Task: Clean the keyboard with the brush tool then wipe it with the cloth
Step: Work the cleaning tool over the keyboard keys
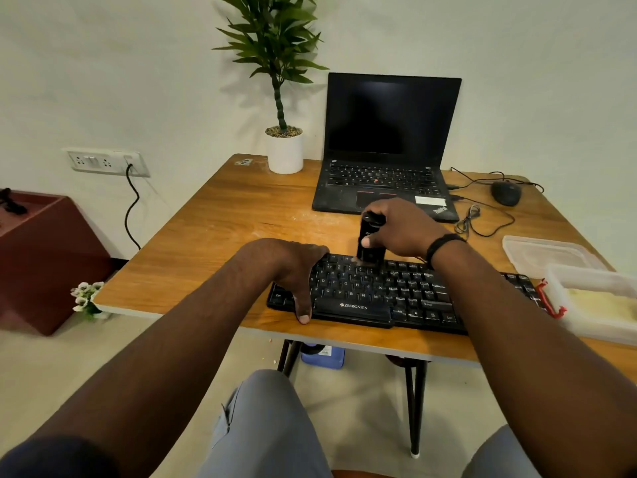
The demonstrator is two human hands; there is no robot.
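**Brushing step in hand; cloth wipe not yet begun**

The black Zebronics keyboard (396, 291) lies at the near edge of the wooden desk (213, 236), centre of the frame. The left hand (293, 267) rests over the keyboard's left end, fingers draped down across the keys and thumb at the front edge, steadying it rather than grasping. The right hand (400, 222) grips the black brush tool (368, 243) upright, fingers wrapped over its top and thumb on its side; the tool's lower end meets the top key row, just above centre.

Judgement: the brush pass is under way at the upper rows. The next move calls for drawing the tool along the remaining rows while the left hand holds the board still.

No cloth can be made out in the frame. Clear plastic containers (586, 288) sit at the right edge.
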